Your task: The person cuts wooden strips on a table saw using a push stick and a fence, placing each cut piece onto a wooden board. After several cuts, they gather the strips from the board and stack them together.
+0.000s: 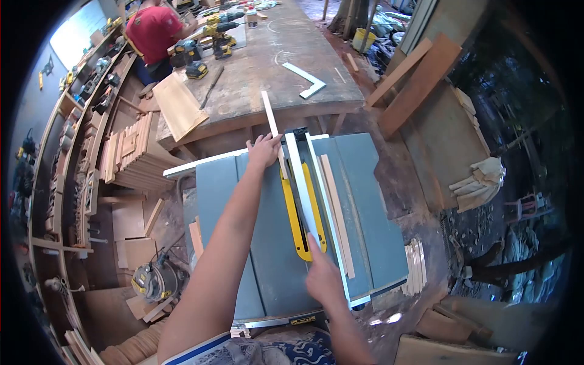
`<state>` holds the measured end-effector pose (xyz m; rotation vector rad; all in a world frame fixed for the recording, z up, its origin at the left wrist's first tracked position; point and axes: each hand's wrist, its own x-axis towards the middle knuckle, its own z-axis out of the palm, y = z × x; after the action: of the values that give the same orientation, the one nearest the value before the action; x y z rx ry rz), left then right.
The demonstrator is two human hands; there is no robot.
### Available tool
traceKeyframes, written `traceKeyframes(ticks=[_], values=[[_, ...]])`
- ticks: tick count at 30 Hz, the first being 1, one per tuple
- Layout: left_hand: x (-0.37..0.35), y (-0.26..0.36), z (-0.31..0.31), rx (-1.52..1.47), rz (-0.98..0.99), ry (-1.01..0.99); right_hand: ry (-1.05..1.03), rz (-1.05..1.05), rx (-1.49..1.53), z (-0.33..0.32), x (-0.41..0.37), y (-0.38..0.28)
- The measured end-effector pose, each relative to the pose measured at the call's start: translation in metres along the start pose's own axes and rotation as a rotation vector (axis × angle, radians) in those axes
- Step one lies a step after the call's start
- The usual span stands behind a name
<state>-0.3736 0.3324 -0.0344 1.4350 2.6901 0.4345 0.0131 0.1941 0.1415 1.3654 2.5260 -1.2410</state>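
A blue-grey table saw top [274, 261] with a yellow throat plate [291, 210] lies before me. My left hand [264, 151] is palm down near its far edge, fingers apart, its inner side against a thin wooden strip [269, 112] that extends over the far edge. My right hand [323, 278] is over the near end of the plate, index finger stretched forward and the other fingers curled under. That fingertip meets the near end of a long pale strip [299, 182] lying along the plate. Whatever the curled fingers hold is hidden. Right of them runs a white rip fence [331, 225].
Another wooden strip [336, 216] lies right of the fence. On the workbench [267, 67] ahead are a white square [311, 85], cordless drills [222, 42] and a wooden panel [178, 104]. A person in a red shirt [153, 31] stands beyond. Stacked boards [134, 146] and a shop vacuum [159, 280] are left.
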Motion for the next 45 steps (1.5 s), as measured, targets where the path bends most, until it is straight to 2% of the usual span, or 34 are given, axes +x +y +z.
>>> traceKeyframes(ticks=[1,2,4,5,6,7,8,9,11,15,16,18,19,21,22,23,25,26,27,28,29,31,33,34,35,37,38,39,41,43,45], values=[[-0.004,-0.008,-0.006,0.012,0.013,0.02,-0.016,-0.01,-0.003,-0.011,-0.007,-0.002],[-0.011,-0.02,-0.006,-0.022,0.057,0.149,0.034,-0.043,0.05,-0.019,-0.015,-0.002],[-0.041,-0.036,-0.021,-0.076,-0.032,0.138,0.142,-0.105,0.105,-0.026,-0.028,-0.001],[-0.055,-0.044,-0.034,-0.136,-0.1,0.132,0.126,-0.131,0.091,-0.025,-0.031,-0.004],[-0.066,-0.065,-0.019,-0.198,-0.105,0.23,0.19,-0.141,0.152,-0.022,-0.035,-0.009],[-0.086,-0.073,-0.035,-0.193,-0.149,0.253,0.244,-0.156,0.215,-0.018,-0.04,-0.016],[-0.106,-0.079,-0.049,-0.357,-0.265,0.192,0.293,-0.288,0.173,-0.01,-0.039,-0.022],[-0.128,-0.087,-0.063,-0.524,-0.381,0.141,0.251,-0.333,0.163,-0.001,-0.041,-0.03],[-0.187,-0.125,-0.064,-1.235,-0.337,0.223,0.169,-0.3,0.288,0.019,-0.049,-0.046],[-0.401,-0.162,-0.159,-1.879,-0.382,0.36,0.018,-0.56,0.252,0.075,-0.075,-0.081],[-0.462,-0.175,-0.165,-1.855,-0.437,0.486,-0.03,-0.64,0.238,0.093,-0.084,-0.092],[-0.586,-0.193,-0.164,-1.925,-0.494,0.759,-0.151,-0.52,0.436,0.139,-0.11,-0.113],[-0.645,-0.197,-0.158,-1.895,-0.548,0.891,-0.262,-0.566,0.405,0.162,-0.126,-0.123],[-0.753,-0.19,-0.13,-1.207,-1.019,1.095,-0.382,-0.54,0.421,0.204,-0.161,-0.136],[-0.807,-0.194,-0.09,-0.572,-1.104,1.197,-0.46,-0.527,0.39,0.223,-0.178,-0.136],[-0.858,-0.188,-0.069,-0.55,-1.433,1.173,-0.531,-0.55,0.346,0.241,-0.192,-0.13],[-0.947,-0.178,0.002,-0.511,-1.74,1.287,-0.628,-0.747,0.003,0.273,-0.216,-0.122],[-0.986,-0.175,0.042,-0.503,-1.778,1.32,-0.655,-0.899,0.027,0.298,-0.244,-0.132],[-1.022,-0.167,0.084,-0.346,-1.88,1.237,-0.686,-0.919,0.007,0.32,-0.252,-0.12],[-1.051,-0.162,0.119,-0.198,-1.975,1.129,-0.744,-0.891,-0.059,0.332,-0.251,-0.098],[-1.072,-0.16,0.152,-0.207,-2.007,1.12,-0.794,-0.852,-0.126,0.342,-0.251,-0.075],[-1.107,-0.159,0.202,0.051,-2.172,1.0,-0.853,-0.795,-0.154,0.371,-0.279,-0.067],[-1.123,-0.157,0.237,0.028,-2.256,0.931,-0.8,-0.989,-0.376,0.389,-0.312,-0.082],[-1.128,-0.158,0.249,0.013,-2.307,0.918,-0.709,-1.148,-0.419,0.399,-0.303,-0.062],[-1.134,-0.162,0.258,0.004,-2.354,0.907,-0.706,-1.14,-0.436,0.402,-0.3,-0.049],[-1.142,-0.168,0.275,0.015,-2.381,0.926,-0.768,-0.654,-0.342,0.41,-0.309,-0.044],[-1.147,-0.168,0.281,0.043,-2.406,0.913,-0.755,-0.504,-0.303,0.41,-0.315,-0.046],[-1.151,-0.169,0.286,0.073,-2.43,0.9,-0.748,-0.499,-0.308,0.415,-0.325,-0.054],[-1.158,-0.172,0.289,0.092,-2.466,0.888,-0.727,-0.349,-0.184,0.42,-0.334,-0.062],[-1.17,-0.171,0.296,0.033,-2.592,0.886,-0.705,-0.316,-0.148,0.413,-0.327,-0.056],[-1.174,-0.169,0.298,0.085,-2.58,0.924,-0.762,-0.203,-0.152,0.404,-0.322,-0.059]])
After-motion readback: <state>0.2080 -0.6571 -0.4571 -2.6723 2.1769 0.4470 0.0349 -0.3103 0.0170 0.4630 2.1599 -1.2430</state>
